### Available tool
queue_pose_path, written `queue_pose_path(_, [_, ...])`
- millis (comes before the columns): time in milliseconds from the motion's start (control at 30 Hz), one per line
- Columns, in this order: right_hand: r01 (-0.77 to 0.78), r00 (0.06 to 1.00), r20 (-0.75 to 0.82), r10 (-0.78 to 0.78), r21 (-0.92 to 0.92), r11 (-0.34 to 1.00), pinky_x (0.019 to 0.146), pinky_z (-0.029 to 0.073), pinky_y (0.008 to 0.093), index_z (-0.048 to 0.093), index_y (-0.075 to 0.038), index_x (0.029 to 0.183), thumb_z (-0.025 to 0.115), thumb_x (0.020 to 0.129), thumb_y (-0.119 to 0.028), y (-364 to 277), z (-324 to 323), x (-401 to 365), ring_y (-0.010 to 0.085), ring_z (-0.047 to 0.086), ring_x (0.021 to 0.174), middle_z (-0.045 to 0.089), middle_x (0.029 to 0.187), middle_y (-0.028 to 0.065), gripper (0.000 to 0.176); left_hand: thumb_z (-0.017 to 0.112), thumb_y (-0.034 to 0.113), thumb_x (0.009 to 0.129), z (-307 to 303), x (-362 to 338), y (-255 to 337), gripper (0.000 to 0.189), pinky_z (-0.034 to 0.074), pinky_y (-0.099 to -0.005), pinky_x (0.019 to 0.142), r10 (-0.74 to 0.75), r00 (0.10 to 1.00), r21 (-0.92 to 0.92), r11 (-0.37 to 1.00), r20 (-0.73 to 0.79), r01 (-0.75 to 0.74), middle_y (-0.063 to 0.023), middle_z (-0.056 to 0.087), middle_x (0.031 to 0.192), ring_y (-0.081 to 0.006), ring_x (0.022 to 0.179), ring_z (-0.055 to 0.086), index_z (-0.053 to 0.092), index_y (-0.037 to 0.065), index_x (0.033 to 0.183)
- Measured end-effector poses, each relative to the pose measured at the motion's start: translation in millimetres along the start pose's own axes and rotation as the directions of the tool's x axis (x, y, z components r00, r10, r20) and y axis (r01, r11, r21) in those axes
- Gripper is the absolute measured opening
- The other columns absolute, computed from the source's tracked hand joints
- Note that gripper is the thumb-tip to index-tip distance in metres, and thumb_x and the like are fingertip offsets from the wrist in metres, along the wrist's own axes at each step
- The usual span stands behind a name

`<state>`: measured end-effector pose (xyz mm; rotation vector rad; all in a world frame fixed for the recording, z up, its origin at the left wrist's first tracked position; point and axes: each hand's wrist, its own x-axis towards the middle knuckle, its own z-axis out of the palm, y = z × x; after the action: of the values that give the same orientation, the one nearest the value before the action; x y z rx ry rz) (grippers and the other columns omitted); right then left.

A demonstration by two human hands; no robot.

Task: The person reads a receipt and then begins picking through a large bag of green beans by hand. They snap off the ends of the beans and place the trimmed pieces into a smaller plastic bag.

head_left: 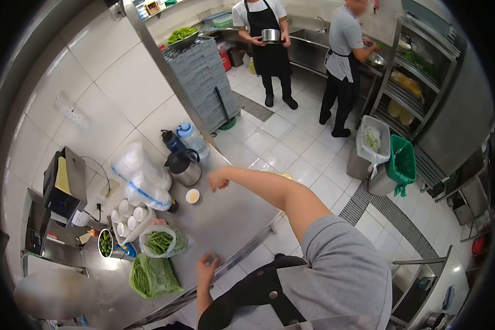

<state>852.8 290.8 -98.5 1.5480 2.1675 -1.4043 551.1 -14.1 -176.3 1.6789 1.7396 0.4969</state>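
Note:
My right hand (219, 179) is stretched out over the steel table (214, 220), its fingers bent downward in a pinch; what they hold, if anything, is too small to tell. A small white cup (192, 196) with yellowish contents stands on the table just beside it, not touched. A steel jug with a black lid (184, 166) is behind the cup. Near the table's front edge is my left hand (207, 268), with its fingers curled together around something small and greyish that is too blurred to name. A bag of green beans (159, 242) lies nearby.
Green vegetables in a bag (151, 278), white cups (127, 217), wrapped white stacks (140, 170) and bottles (188, 135) are on the table. Two people, one holding a pot (270, 36), stand beyond it. Bins (401, 162) and a rack (415, 82) are at right.

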Motion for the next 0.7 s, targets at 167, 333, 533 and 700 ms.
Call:
queue_pose_path(167, [-0.110, 0.983, 0.150, 0.104, 0.030, 0.994, 0.060, 0.055, 0.0363, 0.072, -0.007, 0.087, 0.073, 0.086, -0.025, 7, 95, 17, 0.0199, 0.065, 0.066, 0.068, 0.077, 0.0070, 0.018, 0.073, 0.013, 0.088, -75, -13, -23, 0.038, 0.056, -0.0269, 0.067, -0.156, 0.966, -0.519, 0.854, -0.205, 0.028, -0.0154, 0.069, 0.109, -0.0192, 0.082, 0.070, 0.064, -0.004, 0.121])
queue_pose_path(333, [-0.009, 0.997, 0.075, -0.027, 0.446, 0.895, 0.057, 0.053, 0.0343, 0.071, -0.004, 0.083, 0.070, 0.087, -0.019, 17, 190, 22, 0.0171, 0.064, 0.062, 0.067, 0.071, 0.0077, 0.016, 0.068, 0.010, 0.093, -156, -31, -60, 0.026, 0.056, -0.0252, 0.066, -0.237, 0.860, -0.635, 0.762, -0.452, -0.123, -0.0105, 0.069, 0.104, -0.0170, 0.080, 0.070, 0.066, -0.003, 0.116])
queue_pose_path(533, [0.257, 0.800, -0.589, 0.113, 0.507, 0.823, 0.057, 0.053, 0.0319, 0.072, -0.001, 0.088, 0.067, 0.086, -0.012, 9, 249, -24, 0.0166, 0.065, 0.063, 0.068, 0.072, 0.0074, 0.012, 0.064, 0.007, 0.095, -231, -57, -65, 0.026, 0.054, -0.0232, 0.060, -0.184, 0.842, -0.644, 0.730, -0.507, -0.228, -0.0117, 0.068, 0.107, -0.0150, 0.070, 0.068, 0.063, -0.003, 0.118])
queue_pose_path(700, [0.338, 0.816, -0.561, 0.143, 0.663, 0.668, 0.060, 0.051, 0.0301, 0.066, -0.007, 0.116, 0.066, 0.082, -0.006, -3, 214, -39, 0.0162, 0.066, 0.071, 0.070, 0.083, 0.0082, 0.034, 0.064, 0.005, 0.094, -278, -74, -47, 0.033, 0.054, -0.0242, 0.059, -0.037, 0.878, -0.597, 0.746, -0.477, -0.294, -0.0140, 0.066, 0.116, -0.0150, 0.068, 0.067, 0.059, -0.001, 0.125])
